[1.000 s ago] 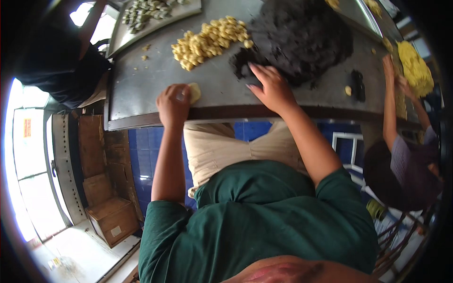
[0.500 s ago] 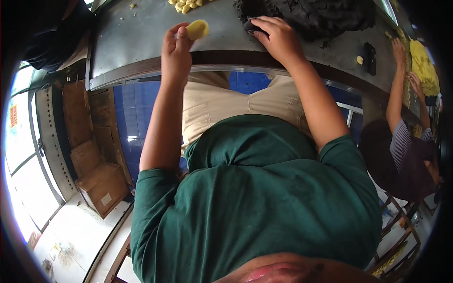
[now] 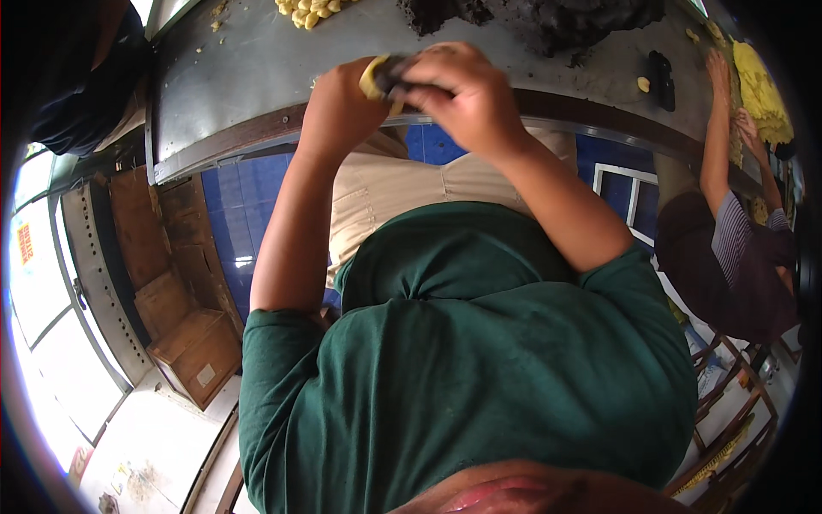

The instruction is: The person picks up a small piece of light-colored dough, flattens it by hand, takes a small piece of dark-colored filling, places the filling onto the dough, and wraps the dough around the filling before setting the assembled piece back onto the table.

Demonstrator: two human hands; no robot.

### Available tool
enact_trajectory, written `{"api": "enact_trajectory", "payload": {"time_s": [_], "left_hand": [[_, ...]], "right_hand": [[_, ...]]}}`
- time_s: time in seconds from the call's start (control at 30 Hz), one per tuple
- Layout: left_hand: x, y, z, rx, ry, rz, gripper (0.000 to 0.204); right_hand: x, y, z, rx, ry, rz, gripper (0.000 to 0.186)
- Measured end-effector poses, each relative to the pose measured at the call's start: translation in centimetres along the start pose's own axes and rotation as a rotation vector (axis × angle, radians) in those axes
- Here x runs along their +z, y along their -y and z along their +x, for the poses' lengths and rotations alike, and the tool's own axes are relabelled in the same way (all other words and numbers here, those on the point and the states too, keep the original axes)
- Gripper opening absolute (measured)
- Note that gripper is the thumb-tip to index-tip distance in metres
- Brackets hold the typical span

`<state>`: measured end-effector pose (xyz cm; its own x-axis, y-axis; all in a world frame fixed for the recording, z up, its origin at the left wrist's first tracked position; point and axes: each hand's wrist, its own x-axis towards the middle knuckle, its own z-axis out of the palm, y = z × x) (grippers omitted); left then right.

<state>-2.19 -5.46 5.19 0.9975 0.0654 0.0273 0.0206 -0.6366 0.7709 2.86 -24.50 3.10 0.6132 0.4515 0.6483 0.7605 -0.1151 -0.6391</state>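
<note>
My left hand [image 3: 341, 107] is closed around a flattened piece of yellow dough [image 3: 371, 80], its rim showing beside the thumb. Pressed against that dough is a lump of dark paste [image 3: 390, 75], held in the fingers of my right hand [image 3: 467, 96]. Motion blurs the right fingers, and they partly cover the paste. Both hands meet above the near edge of the metal table [image 3: 227, 94]. Beyond them lie a large mound of dark paste [image 3: 591, 19] and a pile of small yellow dough pieces [image 3: 306, 12].
To the right on the table are a dark oblong object [image 3: 659, 81] and a single yellow dough piece [image 3: 643, 84]. A co-worker's hands [image 3: 745, 124] are beside a big yellow dough mass [image 3: 760, 90]. Another person in dark clothing [image 3: 90, 94] stands at the left end.
My right hand has left the dark mound and come left with a lump of paste, meeting the yellow dough. My left hand has shifted slightly right and down, turning the dough.
</note>
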Motion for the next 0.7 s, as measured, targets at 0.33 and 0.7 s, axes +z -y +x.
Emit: {"api": "enact_trajectory", "payload": {"time_s": [0.33,0.7], "left_hand": [[0.1,-0.6,-0.1,-0.02,0.02,-0.028,0.04],[0.0,-0.2,-0.3,-0.003,0.047,-0.023,0.045]], "right_hand": [[-0.5,-0.1,0.6,0.169,0.207,-0.042,0.038],[0.3,0.4,0.8,0.466,0.263,0.281,0.028]]}}
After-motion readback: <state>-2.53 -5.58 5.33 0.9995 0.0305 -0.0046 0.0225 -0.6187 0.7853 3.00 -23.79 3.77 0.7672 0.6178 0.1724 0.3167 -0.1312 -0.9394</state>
